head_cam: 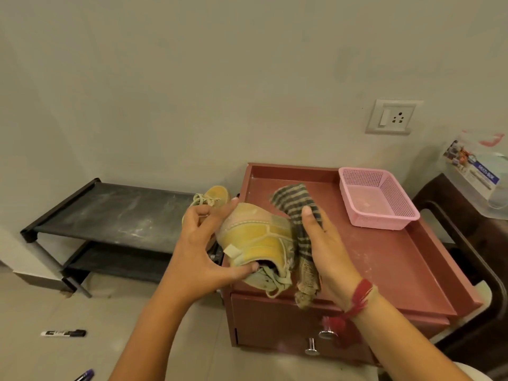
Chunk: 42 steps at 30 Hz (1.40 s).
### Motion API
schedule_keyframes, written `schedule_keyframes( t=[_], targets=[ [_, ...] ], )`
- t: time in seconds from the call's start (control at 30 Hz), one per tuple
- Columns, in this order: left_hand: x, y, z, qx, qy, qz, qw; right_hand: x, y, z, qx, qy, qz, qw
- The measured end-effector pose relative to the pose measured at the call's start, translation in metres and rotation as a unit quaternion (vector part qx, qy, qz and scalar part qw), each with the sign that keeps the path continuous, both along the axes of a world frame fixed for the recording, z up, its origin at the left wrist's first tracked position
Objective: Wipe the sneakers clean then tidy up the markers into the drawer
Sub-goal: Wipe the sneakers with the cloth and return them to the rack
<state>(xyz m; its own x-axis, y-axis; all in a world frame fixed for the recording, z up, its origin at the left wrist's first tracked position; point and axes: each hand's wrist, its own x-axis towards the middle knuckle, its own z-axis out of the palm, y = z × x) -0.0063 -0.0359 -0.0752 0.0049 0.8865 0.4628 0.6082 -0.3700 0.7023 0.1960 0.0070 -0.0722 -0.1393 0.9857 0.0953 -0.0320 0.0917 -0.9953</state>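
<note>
My left hand (203, 240) grips a dusty yellow sneaker (255, 237) by its heel and toe, held above the front left of the red-brown drawer cabinet (384, 243). My right hand (327, 251) presses a striped grey cloth (299, 207) against the sneaker's right side. A second yellow sneaker (214, 196) sits behind my left hand on the black shoe rack (115, 213). A black marker (63, 333) lies on the floor at the left, and a purple marker (85, 375) shows at the bottom edge. The drawers with chrome knobs (312, 347) look shut.
A pink plastic basket (379, 199) stands on the cabinet's back right. A dark chair (467, 243) with a clear plastic box (478, 174) on it is at the right. A wall socket (391, 116) is above. Beige floor tiles lie below.
</note>
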Motion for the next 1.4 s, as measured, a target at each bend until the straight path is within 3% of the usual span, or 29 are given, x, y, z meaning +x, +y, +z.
schedule_keyframes(
  t=[0.1,0.2,0.43,0.53,0.6,0.67,0.77,0.9,1.0,1.1,1.27,1.4],
  targets=[
    [0.000,-0.002,-0.002,-0.028,0.002,0.002,1.000,-0.011,0.001,-0.014,0.051,-0.105,-0.009,0.993],
    [-0.003,-0.004,-0.005,-0.048,0.031,-0.002,0.998,-0.023,-0.005,-0.030,0.126,-0.240,0.025,0.962],
    [0.007,-0.002,-0.020,-0.107,0.089,-0.001,0.990,-0.025,-0.020,-0.036,0.226,-0.389,0.119,0.885],
    [0.018,0.005,-0.029,-0.112,0.103,0.028,0.988,-0.013,-0.005,-0.040,0.211,-0.451,0.046,0.866],
    [0.027,0.008,-0.031,-0.094,0.115,0.037,0.988,-0.013,0.001,-0.040,0.170,-0.452,-0.010,0.876],
    [0.029,0.009,-0.033,-0.060,0.116,0.037,0.991,-0.025,-0.009,-0.040,0.185,-0.444,0.012,0.877],
    [0.030,0.010,-0.032,-0.042,0.123,0.038,0.991,-0.023,-0.019,-0.047,0.256,-0.470,0.075,0.841],
    [0.028,0.008,-0.032,-0.076,0.176,0.051,0.980,-0.003,0.011,-0.046,0.168,-0.437,-0.027,0.883],
    [0.029,0.006,-0.031,-0.049,0.218,0.070,0.972,-0.013,-0.005,-0.043,0.180,-0.416,0.023,0.891],
    [0.023,0.005,-0.029,-0.010,0.239,0.094,0.967,-0.017,-0.022,-0.046,0.264,-0.458,0.103,0.842],
    [0.018,0.001,-0.032,-0.102,0.230,0.111,0.961,0.001,0.025,-0.052,0.169,-0.456,-0.007,0.874],
    [0.027,0.002,-0.033,-0.123,0.237,0.125,0.956,-0.019,0.010,-0.059,0.178,-0.434,0.001,0.883]
  ],
)
